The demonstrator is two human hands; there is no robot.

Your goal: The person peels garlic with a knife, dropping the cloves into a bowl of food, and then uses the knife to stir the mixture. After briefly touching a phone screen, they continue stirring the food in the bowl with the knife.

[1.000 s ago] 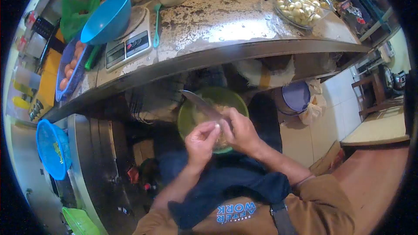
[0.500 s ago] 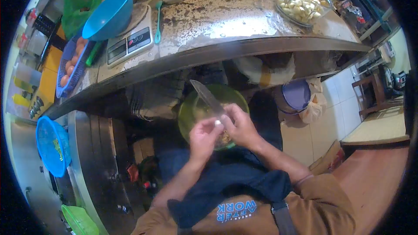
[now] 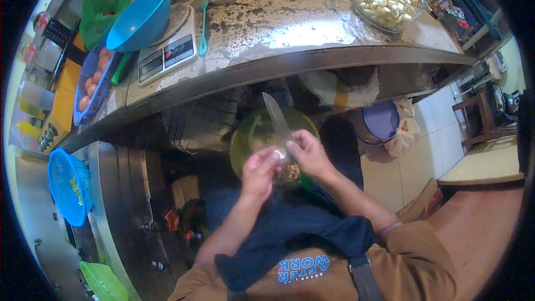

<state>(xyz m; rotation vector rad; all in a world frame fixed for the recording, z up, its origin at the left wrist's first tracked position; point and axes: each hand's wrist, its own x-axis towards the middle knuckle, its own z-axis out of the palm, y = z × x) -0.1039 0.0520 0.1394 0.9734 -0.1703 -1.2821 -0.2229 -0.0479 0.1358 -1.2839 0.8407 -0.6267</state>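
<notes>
My left hand (image 3: 259, 171) is closed, pinching a small white garlic clove (image 3: 280, 154) between thumb and fingers. In my right hand (image 3: 310, 154) is a knife (image 3: 275, 116), its blade pointing up and away from me. The knife's lower end is close beside the clove; my fingers hide its handle. Below both hands, a green bowl (image 3: 241, 144) rests at my lap with brownish bits inside, partly covered by my hands. On the counter at the upper right, a clear bowl (image 3: 384, 27) holds many pale peeled cloves.
The worn counter (image 3: 278, 28) spans the space ahead, its front edge beyond the knife tip. It carries a kitchen scale (image 3: 167, 61), a blue bowl (image 3: 139, 19), a turquoise spoon (image 3: 203, 30) and a basket of eggs (image 3: 83, 114). A purple bucket (image 3: 380, 121) stands on the floor, right.
The knife has swung more upright, its tip moving right. My right hand has shifted slightly right, and the clove shows more plainly between my left fingers.
</notes>
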